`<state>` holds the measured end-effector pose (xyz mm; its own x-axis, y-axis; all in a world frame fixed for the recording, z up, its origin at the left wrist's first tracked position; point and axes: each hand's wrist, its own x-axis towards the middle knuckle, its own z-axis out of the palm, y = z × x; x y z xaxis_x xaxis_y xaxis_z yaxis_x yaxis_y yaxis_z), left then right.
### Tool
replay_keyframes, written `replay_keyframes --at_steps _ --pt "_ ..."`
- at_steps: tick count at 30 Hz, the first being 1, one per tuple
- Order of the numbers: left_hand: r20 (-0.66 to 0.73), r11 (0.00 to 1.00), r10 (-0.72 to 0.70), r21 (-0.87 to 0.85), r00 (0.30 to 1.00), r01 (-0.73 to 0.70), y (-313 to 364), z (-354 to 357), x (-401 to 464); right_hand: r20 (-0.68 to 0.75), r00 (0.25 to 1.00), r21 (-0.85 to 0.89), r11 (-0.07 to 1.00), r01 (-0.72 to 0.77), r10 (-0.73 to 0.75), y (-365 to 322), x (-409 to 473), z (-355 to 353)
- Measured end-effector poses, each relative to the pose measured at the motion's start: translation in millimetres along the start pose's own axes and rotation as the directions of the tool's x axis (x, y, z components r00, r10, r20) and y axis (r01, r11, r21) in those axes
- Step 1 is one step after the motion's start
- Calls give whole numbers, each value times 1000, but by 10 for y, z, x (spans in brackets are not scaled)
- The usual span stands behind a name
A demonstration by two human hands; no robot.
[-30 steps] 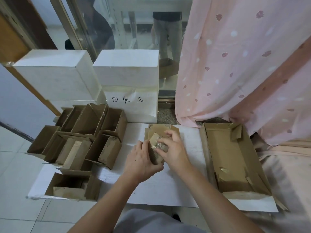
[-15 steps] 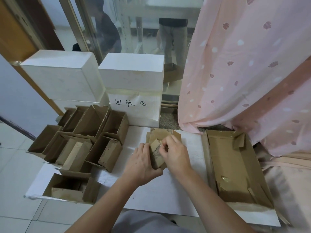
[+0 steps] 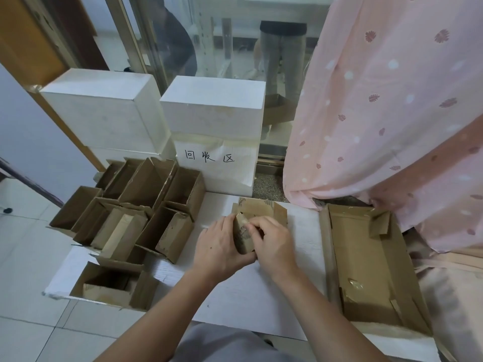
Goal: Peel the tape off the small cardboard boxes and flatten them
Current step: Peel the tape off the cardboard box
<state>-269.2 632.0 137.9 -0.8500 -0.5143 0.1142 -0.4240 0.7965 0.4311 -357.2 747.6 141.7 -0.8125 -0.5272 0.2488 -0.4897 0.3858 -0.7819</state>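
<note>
A white table (image 3: 261,296) carries your whole job, laid out by stage so each piece has one place to go. Behind it two white foam blocks (image 3: 104,108) back the work area, the nearer one bearing a handwritten paper label (image 3: 209,158); a pink curtain (image 3: 379,113) hangs at your right. At the right edge a shallow cardboard tray (image 3: 366,257) lies open, scraps of clear tape stuck in it, likely your bin for peeled strips. On the left the small cardboard boxes (image 3: 146,205) stand crowded together, open and upright, apparently waiting their turn. Between the two, a flattened piece of cardboard (image 3: 264,207) lies just beyond your hands.

You hold the current small box (image 3: 243,236) above the table's middle, near the flattened piece. Your left hand (image 3: 219,246) wraps round its side, fingers curled to steady it. Your right hand (image 3: 274,244) closes over its top edge, fingers (image 3: 254,227) pinching there, seemingly at a tape end, though the tape itself is too small to make out.
</note>
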Motion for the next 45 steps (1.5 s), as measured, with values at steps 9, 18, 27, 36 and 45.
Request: replay_keyframes --at_steps 9,18,27,36,45 --pt "52 1000 -5 1 999 5 17 15 73 -164 985 -166 986 24 -51 22 63 -47" --pt "52 1000 4 -16 999 -3 3 36 119 147 986 183 977 -111 84 124 197 -194" --pt "110 1000 14 12 994 -16 131 180 44 305 943 -103 989 -107 134 157 202 -398" --pt "120 998 39 -43 992 -34 453 307 -52 183 974 -114 987 -116 136 358 -7 -677" --pt "132 996 68 -59 989 -61 762 404 -29 30 981 41 981 -191 190 584 -35 -954"
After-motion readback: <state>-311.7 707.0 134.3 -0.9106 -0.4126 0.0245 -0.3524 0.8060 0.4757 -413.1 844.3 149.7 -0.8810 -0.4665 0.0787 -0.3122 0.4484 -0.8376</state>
